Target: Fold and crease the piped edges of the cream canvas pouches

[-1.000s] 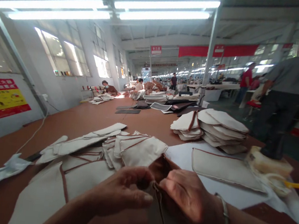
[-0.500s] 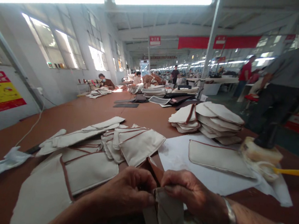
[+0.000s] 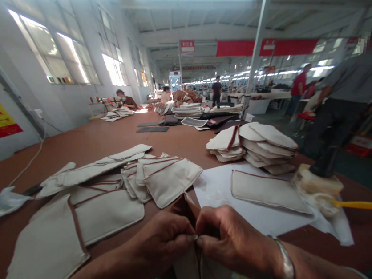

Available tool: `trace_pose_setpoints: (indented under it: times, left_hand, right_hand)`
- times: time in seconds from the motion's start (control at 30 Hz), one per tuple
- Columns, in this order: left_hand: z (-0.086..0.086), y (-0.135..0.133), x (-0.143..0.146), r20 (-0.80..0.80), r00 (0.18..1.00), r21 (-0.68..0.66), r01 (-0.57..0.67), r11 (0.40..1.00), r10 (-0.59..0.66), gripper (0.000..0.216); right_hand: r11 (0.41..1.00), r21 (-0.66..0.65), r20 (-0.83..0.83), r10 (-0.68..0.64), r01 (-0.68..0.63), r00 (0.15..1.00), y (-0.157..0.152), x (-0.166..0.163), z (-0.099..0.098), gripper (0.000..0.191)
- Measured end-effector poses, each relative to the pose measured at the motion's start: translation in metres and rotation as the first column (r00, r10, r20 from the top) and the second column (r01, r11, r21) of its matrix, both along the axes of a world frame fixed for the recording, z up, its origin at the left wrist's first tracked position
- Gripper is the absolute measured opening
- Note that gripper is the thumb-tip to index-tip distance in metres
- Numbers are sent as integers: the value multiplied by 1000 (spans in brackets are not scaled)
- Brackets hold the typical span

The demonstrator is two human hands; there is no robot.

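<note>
A cream fabric piece with brown edging (image 3: 212, 277) hangs at the table's near edge, low in the view. Pinching its top from the left is my left hand (image 3: 164, 238), thumb and forefinger pressed together. My right hand (image 3: 233, 239), with a silver bracelet at the wrist, grips the same piece from the right; the fingertips of both hands nearly meet at the seam. Brown material shows just beyond the fingers. Left of my hands lie several cream panels with brown edges (image 3: 110, 213), overlapping one another.
A flat cream panel (image 3: 267, 191) rests on white paper (image 3: 213, 196). Behind it are stacked cream pieces (image 3: 268, 144). A brush with a yellow handle (image 3: 363, 205) lies by a pale block (image 3: 320, 181) at right. A person in grey (image 3: 357, 83) stands beyond the table.
My fingertips have drawn closer together at the seam, and my right hand has rolled slightly over the piece. The whole view has shifted a little, so the surroundings appear further left.
</note>
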State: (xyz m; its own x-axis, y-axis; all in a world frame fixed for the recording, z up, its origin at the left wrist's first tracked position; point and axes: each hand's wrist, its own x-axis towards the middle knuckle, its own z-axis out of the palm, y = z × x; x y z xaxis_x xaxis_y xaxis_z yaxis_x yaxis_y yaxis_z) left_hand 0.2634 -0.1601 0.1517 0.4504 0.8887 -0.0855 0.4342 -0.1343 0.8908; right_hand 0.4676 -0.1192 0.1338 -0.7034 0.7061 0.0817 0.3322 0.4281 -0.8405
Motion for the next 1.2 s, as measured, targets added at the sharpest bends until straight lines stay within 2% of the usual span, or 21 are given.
trace_pose_setpoints:
  times: [0.1, 0.2, 0.37, 0.43, 0.5, 0.57, 0.63, 0.77, 0.87, 0.93, 0.97, 1.0, 1.03, 1.1, 1.13, 1.17, 1.2]
  left_hand:
    - [-1, -2, 1, 20, 1000, -35, -7, 999, 7, 22]
    - [0, -3, 2, 17, 1000, -63, -22, 998, 23, 23]
    - [-6, -5, 8, -35, 990, -23, -139, 990, 138, 17]
    - [-9, -5, 9, -32, 987, -82, -162, 983, 160, 17]
    - [-10, -6, 10, -34, 985, -134, -174, 976, 171, 15]
    - [-9, -7, 9, -32, 985, -180, -174, 968, 171, 15]
    - [-9, -8, 7, 16, 986, -242, -158, 957, 166, 15]
    - [-13, -10, 7, 249, 933, -435, -130, 891, 258, 17]
    - [-17, -12, 9, 313, 897, -494, -128, 860, 314, 24]
    - [-20, -12, 10, 326, 897, -481, -113, 870, 297, 31]
    - [-21, -12, 10, 320, 905, -465, -108, 879, 281, 34]
    - [-21, -13, 10, 310, 912, -448, -108, 887, 268, 35]
    - [-22, -13, 9, 300, 920, -431, -105, 896, 252, 37]
    - [-21, -15, 8, 283, 935, -398, -89, 913, 215, 41]
    - [-20, -16, 8, 276, 940, -385, -81, 919, 199, 42]
    - [-19, -17, 7, 275, 944, -374, -68, 925, 181, 43]
    - [-18, -18, 7, 271, 949, -362, -53, 931, 159, 44]
  right_hand:
    - [998, -63, -21, -6, 5, 1000, -2, 2, 0, 5]
    - [997, -67, -28, -40, 38, 999, -4, 2, 2, 7]
    - [997, -42, -60, -70, 68, 996, -8, 0, -4, 5]
    - [998, 22, -108, -58, 60, 993, -9, 0, -9, 6]
    - [983, 180, -184, 12, 22, 983, -9, 0, -12, 11]
    - [931, 363, -209, 128, -45, 969, -9, 3, -13, 14]
    - [860, 494, -131, 217, -126, 967, -10, 8, -11, 14]
    - [672, 698, 117, 233, -247, 965, -10, 17, -8, 21]
    - [529, 809, 141, 249, -257, 958, -9, 20, -10, 24]
    - [474, 846, 111, 291, -244, 950, -11, 22, -13, 24]
    - [486, 841, 81, 320, -237, 944, -12, 23, -14, 23]
    - [547, 807, 33, 339, -225, 940, -14, 25, -14, 21]
    - [653, 730, -33, 329, -202, 944, -16, 26, -13, 19]
    - [893, 434, -158, 207, -121, 966, -21, 29, -8, 19]
    - [967, 241, -181, 124, -78, 976, -23, 30, -4, 23]
    - [997, 64, -182, 63, -52, 981, -24, 30, 1, 29]
    - [996, -77, -174, 37, -51, 984, -24, 30, 5, 37]
